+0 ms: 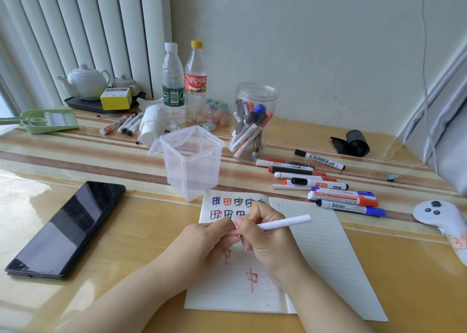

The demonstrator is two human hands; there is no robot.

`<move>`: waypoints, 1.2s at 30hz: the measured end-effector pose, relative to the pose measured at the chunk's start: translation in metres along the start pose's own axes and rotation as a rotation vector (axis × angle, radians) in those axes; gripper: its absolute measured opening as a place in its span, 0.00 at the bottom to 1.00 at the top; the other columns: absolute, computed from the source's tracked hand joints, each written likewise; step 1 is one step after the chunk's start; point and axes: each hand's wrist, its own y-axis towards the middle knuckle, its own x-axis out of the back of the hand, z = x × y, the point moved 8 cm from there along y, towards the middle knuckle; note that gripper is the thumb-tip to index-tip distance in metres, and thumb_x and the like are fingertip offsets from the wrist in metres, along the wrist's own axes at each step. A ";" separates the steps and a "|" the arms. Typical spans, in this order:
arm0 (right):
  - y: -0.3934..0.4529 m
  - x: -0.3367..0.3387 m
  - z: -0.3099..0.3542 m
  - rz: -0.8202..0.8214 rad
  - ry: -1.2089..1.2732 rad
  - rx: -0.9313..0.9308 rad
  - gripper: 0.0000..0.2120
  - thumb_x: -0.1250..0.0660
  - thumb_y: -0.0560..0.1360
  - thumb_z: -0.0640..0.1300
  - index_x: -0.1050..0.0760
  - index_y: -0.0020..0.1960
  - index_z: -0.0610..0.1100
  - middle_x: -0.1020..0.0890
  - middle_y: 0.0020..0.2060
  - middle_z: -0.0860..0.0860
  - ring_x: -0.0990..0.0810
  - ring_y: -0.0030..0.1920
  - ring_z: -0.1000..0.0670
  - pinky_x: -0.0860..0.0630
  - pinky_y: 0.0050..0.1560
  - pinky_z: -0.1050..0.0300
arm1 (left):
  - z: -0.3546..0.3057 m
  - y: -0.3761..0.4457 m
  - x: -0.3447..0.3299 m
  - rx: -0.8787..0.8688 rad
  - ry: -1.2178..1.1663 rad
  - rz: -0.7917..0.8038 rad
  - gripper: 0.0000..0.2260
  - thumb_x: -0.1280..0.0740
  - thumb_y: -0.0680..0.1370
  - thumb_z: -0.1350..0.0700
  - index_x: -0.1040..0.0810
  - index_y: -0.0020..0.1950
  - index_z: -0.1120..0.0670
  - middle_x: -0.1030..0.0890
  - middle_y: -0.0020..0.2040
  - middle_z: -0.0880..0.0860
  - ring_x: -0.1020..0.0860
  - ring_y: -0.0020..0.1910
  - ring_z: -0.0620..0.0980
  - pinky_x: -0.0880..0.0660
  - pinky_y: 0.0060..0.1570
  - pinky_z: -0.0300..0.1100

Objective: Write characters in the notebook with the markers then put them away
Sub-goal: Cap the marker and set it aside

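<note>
The notebook lies open on the table, near its front edge. Its left page already carries two rows of small characters in blue, red and black along the top, and larger red characters lower down, so the writing looks well under way; the right page is blank.

Both hands meet over the left page. The right hand is curled around a white marker, whose back end points up and to the right. The left hand pinches the marker's other end with its fingertips; whether it is pulling a cap off or pushing one on cannot be told, because the tip is hidden between the fingers.

Putting away seems barely begun. A round jar behind the notebook holds several markers, but a loose row of markers lies on the table to the right. A square clear tub stands empty with its lid hinged open.
</note>
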 end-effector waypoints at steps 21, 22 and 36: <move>0.044 0.039 0.123 -0.203 -1.101 0.497 0.01 0.32 0.73 0.40 0.22 0.45 0.44 0.26 0.33 0.57 0.28 0.32 0.54 0.25 0.35 0.58 | -0.005 0.095 0.052 0.172 0.101 -0.011 0.07 0.34 0.75 0.49 0.29 0.46 0.49 0.28 0.39 0.41 0.27 0.37 0.41 0.31 0.37 0.33; 0.049 0.048 0.138 -0.289 -1.084 0.525 0.02 0.32 0.73 0.38 0.22 0.44 0.44 0.27 0.30 0.58 0.28 0.30 0.55 0.27 0.34 0.63 | -0.004 0.100 0.056 0.157 0.123 -0.019 0.07 0.35 0.75 0.49 0.29 0.49 0.50 0.29 0.42 0.40 0.26 0.40 0.42 0.29 0.40 0.35; 0.190 0.065 0.180 -0.401 -0.954 0.280 0.05 0.42 0.78 0.40 0.28 0.50 0.41 0.21 0.44 0.44 0.24 0.41 0.46 0.32 0.37 0.59 | 0.009 0.147 0.075 0.109 0.361 -0.129 0.10 0.40 0.78 0.51 0.29 0.58 0.50 0.27 0.55 0.46 0.29 0.49 0.44 0.34 0.44 0.34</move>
